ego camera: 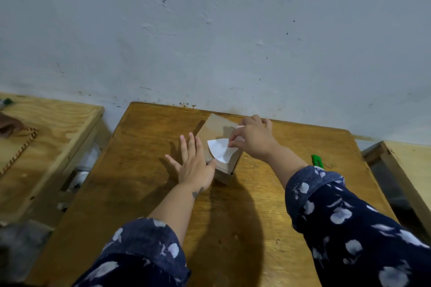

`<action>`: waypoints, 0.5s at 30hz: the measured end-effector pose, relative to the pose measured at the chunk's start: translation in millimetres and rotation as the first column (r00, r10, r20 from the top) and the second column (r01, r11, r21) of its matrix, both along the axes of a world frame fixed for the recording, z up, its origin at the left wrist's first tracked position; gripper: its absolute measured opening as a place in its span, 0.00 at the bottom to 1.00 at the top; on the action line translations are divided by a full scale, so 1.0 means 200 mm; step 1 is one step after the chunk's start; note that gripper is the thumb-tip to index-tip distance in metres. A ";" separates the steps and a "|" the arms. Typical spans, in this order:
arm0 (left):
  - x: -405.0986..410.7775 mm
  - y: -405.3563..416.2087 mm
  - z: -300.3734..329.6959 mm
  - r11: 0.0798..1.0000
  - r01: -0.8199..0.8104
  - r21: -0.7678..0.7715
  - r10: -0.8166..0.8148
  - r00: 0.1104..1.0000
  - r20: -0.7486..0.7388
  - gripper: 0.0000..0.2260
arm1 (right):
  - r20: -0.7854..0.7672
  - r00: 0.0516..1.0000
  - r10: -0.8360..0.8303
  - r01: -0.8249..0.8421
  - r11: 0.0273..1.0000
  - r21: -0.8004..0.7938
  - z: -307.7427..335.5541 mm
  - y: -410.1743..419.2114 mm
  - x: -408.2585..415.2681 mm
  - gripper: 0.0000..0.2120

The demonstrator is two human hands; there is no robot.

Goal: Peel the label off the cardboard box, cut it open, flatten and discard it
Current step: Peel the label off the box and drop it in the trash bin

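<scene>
Cardboard box (218,147): on wooden desk (144,170), toward far edge. White label (220,149) partly lifted, pinched by right hand (253,138). Left hand (194,163) flat, fingers spread, braced against box's left side. Green utility knife (317,161): near right edge.

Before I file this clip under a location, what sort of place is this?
Probably a plain workroom or home work corner, though that is uncertain. A worn varnished wooden table stands against a scuffed, stained grey-white wall, with unfinished plywood benches on either side.
</scene>
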State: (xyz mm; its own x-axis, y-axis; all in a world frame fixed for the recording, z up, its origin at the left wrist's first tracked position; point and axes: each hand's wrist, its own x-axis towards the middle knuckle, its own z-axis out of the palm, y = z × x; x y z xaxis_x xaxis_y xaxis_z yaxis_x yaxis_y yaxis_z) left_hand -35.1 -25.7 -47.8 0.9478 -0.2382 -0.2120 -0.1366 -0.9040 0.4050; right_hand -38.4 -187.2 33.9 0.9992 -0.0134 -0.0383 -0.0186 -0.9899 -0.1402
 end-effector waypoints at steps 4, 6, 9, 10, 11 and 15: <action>-0.01 -0.04 0.00 0.998 -0.057 -0.016 0.056 0.998 -0.014 0.33 | 0.073 0.992 0.101 -0.097 0.994 -0.047 -0.04 -0.02 0.00 0.10; -0.01 -0.04 0.00 0.997 -0.071 -0.024 0.071 0.997 -0.014 0.33 | 0.059 0.987 0.148 -0.146 0.988 -0.041 -0.04 -0.02 0.00 0.10; -0.02 -0.05 0.01 0.995 -0.086 -0.054 0.085 0.996 -0.017 0.33 | 0.070 0.993 0.095 -0.095 0.996 -0.003 -0.02 -0.10 0.01 0.10; -0.02 -0.05 0.01 0.995 -0.087 -0.053 0.087 0.996 -0.004 0.33 | 0.065 0.997 0.050 -0.052 0.998 0.021 0.00 -0.15 0.01 0.10; -0.03 -0.05 0.00 0.995 -0.084 -0.045 0.084 0.996 0.013 0.33 | 0.050 0.999 0.008 -0.011 0.998 0.054 0.02 -0.20 0.01 0.09; -0.03 -0.05 0.01 0.998 -0.068 0.013 0.068 0.997 0.035 0.32 | 0.010 0.997 -0.070 0.066 0.966 0.248 0.04 -0.34 -0.01 0.06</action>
